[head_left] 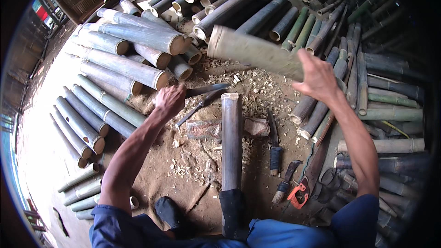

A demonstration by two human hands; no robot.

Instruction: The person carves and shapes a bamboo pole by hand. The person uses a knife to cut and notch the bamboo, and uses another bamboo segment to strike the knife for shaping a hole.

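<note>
My left hand (pixel 171 101) is closed in a fist around a knife (pixel 206 89), its dark blade pointing right over the sandy ground. My right hand (pixel 318 77) grips the right end of a pale, thick bamboo tube (pixel 252 53), held raised and blurred by motion. Between my arms, a long grey-brown bamboo piece (pixel 232 142) crosses over a rough reddish-brown block (pixel 202 129); its near end meets something dark (pixel 232 211) that I cannot make out. Just below the left-hand knife lies another narrow bladed tool (pixel 200 107).
Bamboo tubes (pixel 124 66) lie stacked at left, with more at the back (pixel 239 4) and right (pixel 390 145). Two knives (pixel 274 149) (pixel 287 181) and an orange-handled saw (pixel 299 194) lie right of centre. Pale shavings (pixel 257 80) litter the ground. My dark-covered foot (pixel 169 212) is near.
</note>
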